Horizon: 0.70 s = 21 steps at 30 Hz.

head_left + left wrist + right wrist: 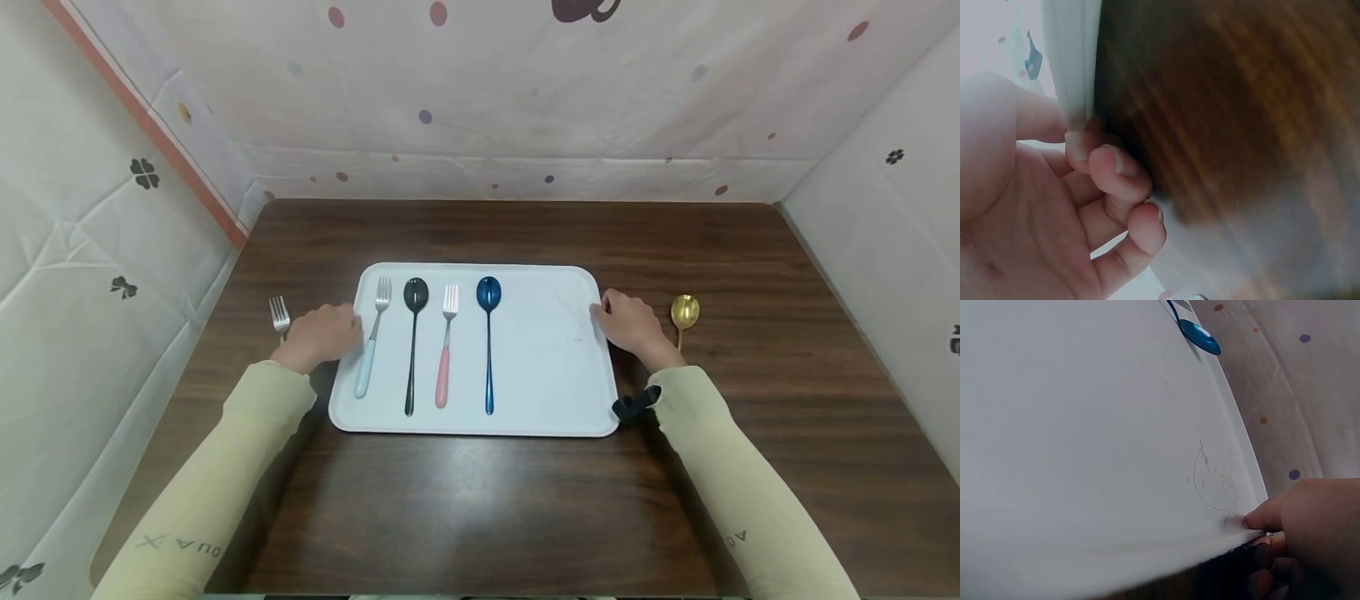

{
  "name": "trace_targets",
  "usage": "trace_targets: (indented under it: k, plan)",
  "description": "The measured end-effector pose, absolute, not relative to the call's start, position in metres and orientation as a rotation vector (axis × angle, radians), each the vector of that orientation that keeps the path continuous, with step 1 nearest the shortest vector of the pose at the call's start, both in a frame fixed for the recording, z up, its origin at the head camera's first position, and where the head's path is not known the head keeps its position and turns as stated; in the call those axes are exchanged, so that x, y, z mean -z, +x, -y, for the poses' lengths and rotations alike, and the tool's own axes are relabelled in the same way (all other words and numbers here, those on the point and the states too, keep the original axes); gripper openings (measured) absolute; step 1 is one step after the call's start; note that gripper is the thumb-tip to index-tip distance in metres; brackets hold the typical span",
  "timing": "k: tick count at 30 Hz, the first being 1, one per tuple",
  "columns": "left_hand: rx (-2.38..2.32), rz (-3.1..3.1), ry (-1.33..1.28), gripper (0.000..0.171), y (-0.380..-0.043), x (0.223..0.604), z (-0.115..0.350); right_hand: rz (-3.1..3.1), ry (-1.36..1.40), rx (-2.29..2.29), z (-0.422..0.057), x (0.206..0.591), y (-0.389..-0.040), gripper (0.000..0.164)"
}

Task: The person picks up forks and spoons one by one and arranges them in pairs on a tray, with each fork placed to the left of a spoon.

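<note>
A white tray point(555, 358) lies on the wooden table. My left hand point(324, 335) grips its left edge; in the left wrist view the fingers point(1119, 172) curl at the rim. At the far right corner my right hand point(637, 327) pinches the tray, its thumb point(1266, 515) on top and the other fingers below. From left to right on the tray lie a fork with a pale blue handle point(365, 367), a black spoon point(416, 296), a fork with a pink handle point(442, 375) and a blue spoon point(489, 293).
Left of the tray, a silver fork point(279, 312) lies on the table point(465, 517), partly hidden by my left hand. Beyond my right hand is a gold spoon point(685, 312), its handle partly covered. White patterned sheets point(495, 100) hang behind and at both sides.
</note>
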<state>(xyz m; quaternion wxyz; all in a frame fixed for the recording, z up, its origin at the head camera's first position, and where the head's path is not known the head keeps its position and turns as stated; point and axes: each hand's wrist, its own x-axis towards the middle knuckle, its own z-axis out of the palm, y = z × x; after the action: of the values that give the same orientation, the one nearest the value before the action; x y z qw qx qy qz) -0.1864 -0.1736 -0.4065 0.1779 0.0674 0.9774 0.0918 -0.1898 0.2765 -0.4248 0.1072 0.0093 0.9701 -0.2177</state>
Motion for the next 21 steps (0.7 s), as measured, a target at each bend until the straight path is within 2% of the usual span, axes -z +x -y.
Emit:
trace_targets:
  k: [10,21]
  plan:
    - [-0.288,-2.797,0.221,0.053,-0.183,0.397,0.18,-2.859,0.02,0.638,-0.276,0.425,-0.19,0.035]
    - [-0.22,-2.836,0.199,0.066,-0.183,0.384,0.207,-2.865,0.025,0.633,-0.276,0.425,-0.188,0.036]
